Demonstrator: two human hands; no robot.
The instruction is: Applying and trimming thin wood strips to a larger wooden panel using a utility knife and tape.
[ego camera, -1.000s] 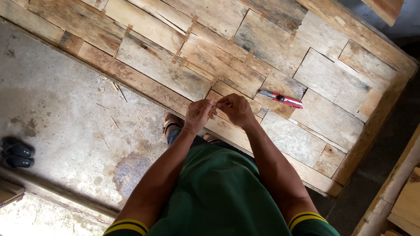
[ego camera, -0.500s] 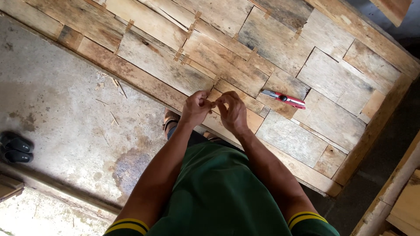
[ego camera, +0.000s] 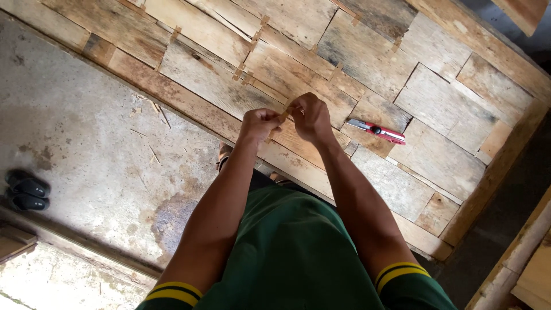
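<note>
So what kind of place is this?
Likely a woodworking yard or workshop: a patchwork wooden panel lies on a concrete floor strewn with splinters, a red utility knife resting on it.

- Below me a stained concrete floor strewn with wood splinters.
- Weathered plank panel ahead.
- Black sandals at my left.

Your hands pinch a thin strip of pale, raw wood. Below you lies a panel of rough, weathered boards, grey and matt. The cutter has a glossy red plastic body and a bare metal blade. The floor is stained, matt concrete, littered with splinters.
</note>
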